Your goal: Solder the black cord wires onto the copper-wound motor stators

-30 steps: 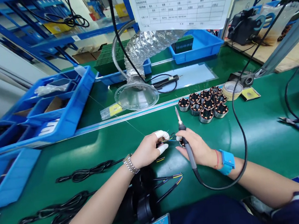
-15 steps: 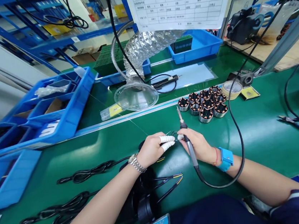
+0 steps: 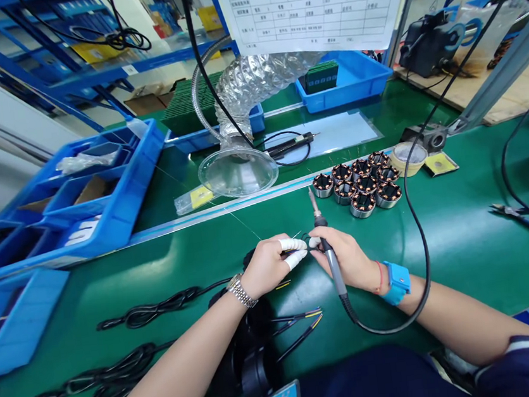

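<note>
Left hand (image 3: pixel 267 263), taped fingertips, pinches thin wires (image 3: pixel 303 240) mid-worktop. Right hand (image 3: pixel 348 259) closes around a soldering iron (image 3: pixel 325 242), tip up, and meets the same wires. Risk, as I judge it: hot tip sits near the fingers; the cord (image 3: pixel 416 232) could drag.

Green worktop (image 3: pixel 465 245): black cables (image 3: pixel 153 308) left, blue bins (image 3: pixel 102 198) behind, wound motor cores (image 3: pixel 363 186) right. Shelving beyond.

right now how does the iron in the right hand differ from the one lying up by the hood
The held iron stands nearly upright, tip up, gripped in the right hand; the far iron lies flat on the bench, untouched. The held one is beside the left hand; the far one sits beside the clear hood. Both have dark handles and black cords.
</note>
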Tool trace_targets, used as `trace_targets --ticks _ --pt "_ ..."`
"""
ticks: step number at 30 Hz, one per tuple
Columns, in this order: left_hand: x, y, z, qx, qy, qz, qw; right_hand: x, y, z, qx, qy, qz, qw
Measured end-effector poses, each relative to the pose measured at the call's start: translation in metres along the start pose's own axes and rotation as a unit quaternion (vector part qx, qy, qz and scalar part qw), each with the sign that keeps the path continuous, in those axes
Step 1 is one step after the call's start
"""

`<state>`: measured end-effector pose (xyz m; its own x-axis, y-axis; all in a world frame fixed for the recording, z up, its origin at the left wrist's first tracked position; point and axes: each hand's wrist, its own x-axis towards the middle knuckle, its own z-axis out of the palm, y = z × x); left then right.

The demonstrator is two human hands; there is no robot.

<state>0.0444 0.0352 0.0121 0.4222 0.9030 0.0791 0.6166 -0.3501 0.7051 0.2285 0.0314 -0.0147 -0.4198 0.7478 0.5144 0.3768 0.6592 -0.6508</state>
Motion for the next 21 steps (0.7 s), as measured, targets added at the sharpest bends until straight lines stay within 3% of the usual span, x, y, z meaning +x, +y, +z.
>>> trace_targets --ticks 21 --pt "-0.0015 0.0016 0.0021 0.019 0.017 -0.009 1.0 0.0023 0.0 0.0077 0.006 0.006 0.041 0.999"
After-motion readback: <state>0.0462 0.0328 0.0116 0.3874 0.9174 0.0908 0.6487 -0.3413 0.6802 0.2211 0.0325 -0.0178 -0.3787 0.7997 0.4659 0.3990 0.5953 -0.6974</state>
